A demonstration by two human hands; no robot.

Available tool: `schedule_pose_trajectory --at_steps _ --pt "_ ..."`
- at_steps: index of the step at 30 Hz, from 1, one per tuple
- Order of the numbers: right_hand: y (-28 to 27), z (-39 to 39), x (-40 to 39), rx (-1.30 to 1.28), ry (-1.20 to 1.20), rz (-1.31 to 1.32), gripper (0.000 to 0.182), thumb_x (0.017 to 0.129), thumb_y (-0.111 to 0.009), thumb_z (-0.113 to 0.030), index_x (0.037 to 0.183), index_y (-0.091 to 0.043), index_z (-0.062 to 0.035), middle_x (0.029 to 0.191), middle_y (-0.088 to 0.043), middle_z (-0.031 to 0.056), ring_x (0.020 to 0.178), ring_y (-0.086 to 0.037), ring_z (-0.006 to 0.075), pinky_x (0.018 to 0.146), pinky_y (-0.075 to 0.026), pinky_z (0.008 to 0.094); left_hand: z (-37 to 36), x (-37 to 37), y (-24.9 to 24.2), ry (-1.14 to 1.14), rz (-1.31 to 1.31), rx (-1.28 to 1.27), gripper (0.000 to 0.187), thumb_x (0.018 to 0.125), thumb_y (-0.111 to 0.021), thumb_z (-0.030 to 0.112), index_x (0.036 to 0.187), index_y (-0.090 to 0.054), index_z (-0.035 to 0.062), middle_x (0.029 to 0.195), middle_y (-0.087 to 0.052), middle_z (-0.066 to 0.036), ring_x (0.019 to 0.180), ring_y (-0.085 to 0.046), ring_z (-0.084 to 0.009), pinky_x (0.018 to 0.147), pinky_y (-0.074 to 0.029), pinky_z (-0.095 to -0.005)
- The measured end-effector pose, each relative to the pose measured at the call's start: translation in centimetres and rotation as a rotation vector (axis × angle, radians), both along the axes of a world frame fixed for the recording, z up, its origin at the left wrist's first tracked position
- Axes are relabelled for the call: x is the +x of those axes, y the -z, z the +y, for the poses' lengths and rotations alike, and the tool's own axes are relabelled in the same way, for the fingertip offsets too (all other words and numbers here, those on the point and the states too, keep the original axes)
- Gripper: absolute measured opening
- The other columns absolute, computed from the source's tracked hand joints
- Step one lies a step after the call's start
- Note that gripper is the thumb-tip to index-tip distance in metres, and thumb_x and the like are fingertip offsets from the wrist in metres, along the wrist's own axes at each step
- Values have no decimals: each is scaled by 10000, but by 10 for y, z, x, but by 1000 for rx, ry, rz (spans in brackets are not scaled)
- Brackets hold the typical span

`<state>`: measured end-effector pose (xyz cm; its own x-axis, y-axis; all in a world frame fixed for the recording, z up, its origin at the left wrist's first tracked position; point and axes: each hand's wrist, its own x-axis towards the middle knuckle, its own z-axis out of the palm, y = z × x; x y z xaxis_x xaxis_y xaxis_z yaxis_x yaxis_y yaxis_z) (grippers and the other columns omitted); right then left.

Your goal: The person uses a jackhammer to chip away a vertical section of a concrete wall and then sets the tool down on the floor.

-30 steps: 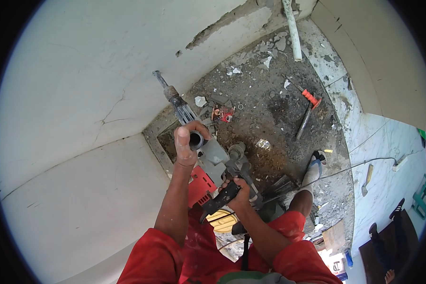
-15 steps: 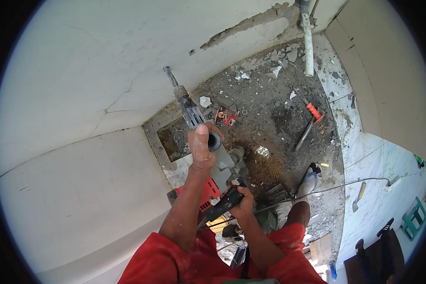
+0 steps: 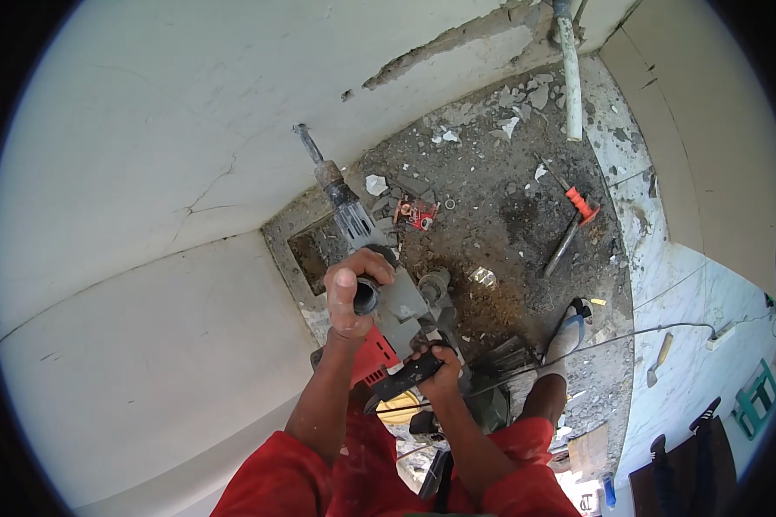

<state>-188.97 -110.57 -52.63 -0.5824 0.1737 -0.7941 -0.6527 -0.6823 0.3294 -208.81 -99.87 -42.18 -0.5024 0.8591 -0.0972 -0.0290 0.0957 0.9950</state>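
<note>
A red and grey demolition hammer (image 3: 398,306) is held out toward the white wall (image 3: 190,95). Its chisel bit (image 3: 310,145) points up and left, the tip at the wall beside a small chipped spot; firm contact is hard to judge. My left hand (image 3: 351,289) wraps round the round side handle (image 3: 366,297), thumb along its end. Lower down, my right hand (image 3: 441,370) is closed on the black rear handle (image 3: 409,370). Whether a finger presses the trigger is hidden.
Rubble covers the floor (image 3: 483,202). A chisel with an orange grip (image 3: 582,205), a red packet (image 3: 416,213) and a white pipe (image 3: 571,86) lie or hang ahead. A power cord (image 3: 612,339) crosses right past my foot (image 3: 567,332). A recessed pit (image 3: 309,258) borders the wall corner.
The side handle and my left hand have swung left and slightly down around the tool. My right hand keeps its hold, and the bit tip stays near the same wall spot.
</note>
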Motion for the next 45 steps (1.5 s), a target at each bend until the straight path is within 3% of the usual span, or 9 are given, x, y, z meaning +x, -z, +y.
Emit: schedule_pose_trajectory --at_steps 5,14,17,21,26,27,32,39,45 --pt "-59 -12 3 -12 16 -55 98 732 -612 -136 804 -595 -73 833 -592 80 792 -600 269 798 -482 478 3 -2 -33 -54 -101 -24 676 919 -333 550 708 -607 -31 736 -592 -143 725 -565 -244 717 -425 -344" --pt "-25 0 15 25 -32 -142 188 723 -629 -149 880 -596 -50 819 -600 95 800 -601 260 792 -487 453 4 -3 -16 63 -22 -31 641 924 -330 519 701 -587 -25 720 -586 -145 693 -561 -254 696 -435 -363" --pt "-104 11 42 109 10 -166 202 734 -625 -121 927 -597 -68 869 -605 106 840 -606 278 813 -490 463 1 6 -45 -65 -314 118 615 928 -278 479 719 -579 -16 721 -582 -156 707 -560 -267 768 -435 -406" --pt "-146 9 72 146 43 -174 261 752 -613 -95 1012 -593 -87 968 -618 126 960 -613 313 874 -487 487 2 34 -65 -28 -375 59 628 935 -261 477 720 -599 -6 712 -580 -160 725 -572 -281 833 -419 -429" --pt "-138 22 98 456 -58 -351 307 741 -625 -58 1044 -580 -40 1027 -635 143 970 -632 304 873 -509 439 -17 36 -53 -254 -585 374 682 933 -271 561 710 -613 15 700 -585 -141 744 -553 -286 870 -382 -438" --pt "-144 35 90 505 -80 -462 314 701 -663 -71 999 -576 -27 964 -642 139 860 -654 300 810 -522 422 -19 36 -48 -327 -634 411 683 932 -272 565 702 -612 19 693 -583 -139 740 -548 -286 868 -383 -435" --pt "-147 45 72 815 -200 -708 357 686 -692 -124 981 -575 39 855 -663 141 755 -675 256 736 -560 388 -43 22 -22 -477 -825 636 700 947 -271 583 688 -624 37 666 -588 -133 720 -526 -273 864 -386 -430" --pt "-126 38 56 898 -155 -768 345 684 -670 -174 958 -559 3 838 -626 147 736 -647 270 701 -546 386 -40 10 -21 -313 -802 738 630 983 -290 490 670 -613 49 633 -557 -115 733 -505 -249 873 -371 -406" --pt "-96 50 33 863 -71 -724 305 691 -639 -151 946 -562 -2 822 -606 135 711 -625 257 678 -541 393 -28 -8 -3 -221 -738 729 688 984 -234 526 689 -639 55 642 -574 -104 748 -531 -254 885 -377 -407"
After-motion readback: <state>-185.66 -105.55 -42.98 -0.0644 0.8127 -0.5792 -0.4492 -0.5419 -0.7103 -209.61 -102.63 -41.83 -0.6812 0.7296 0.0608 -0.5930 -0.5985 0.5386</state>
